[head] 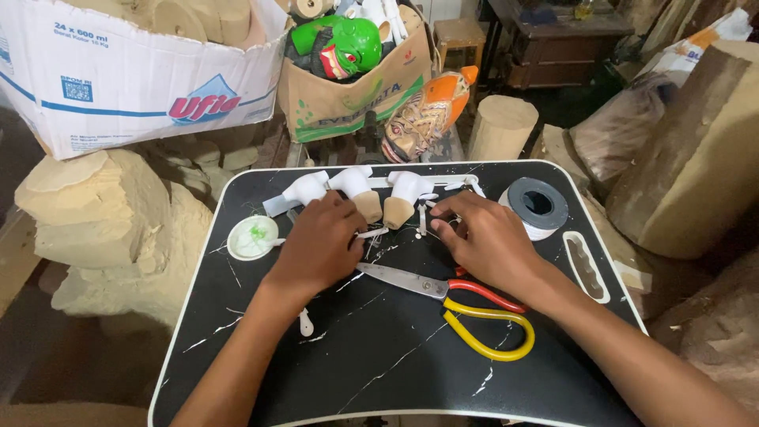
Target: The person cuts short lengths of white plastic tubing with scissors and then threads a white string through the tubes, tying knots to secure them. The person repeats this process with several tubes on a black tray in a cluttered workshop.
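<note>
Nearest the camera lay the black lap tray [379, 372] with its white rim and marble-like streaks, both forearms reaching up across it. On the tray, just beyond the wrists, a pair of scissors [451, 304] lay flat — steel blades pointing left beneath the left hand, red and yellow handles looped out to the right, the right wrist passing over the red one. The left hand [320, 245] rested palm down, fingers loosely curled and spread over the tray, its fingertips touching or nearly touching a small white-painted wooden piece [357, 192] with a bare tan end; whether it actually gripped anything could not be told. The right hand [486, 237] also lay palm down, fingers bent toward thin white scraps [423, 217] between the two hands, holding nothing that could be seen. A second white and tan piece [403, 198] stood just beside the first, between the hands, and a third, all white [296, 192], lay to their left. A round white lid with a green smear [253, 237] sat left of the left hand; a roll of white tape [538, 207] sat right of the right hand. Beyond the tray were cardboard boxes [118, 79], a green mask [344, 43], an orange painted mask [427, 115] and rough blocks of pale wood [103, 213]
</note>
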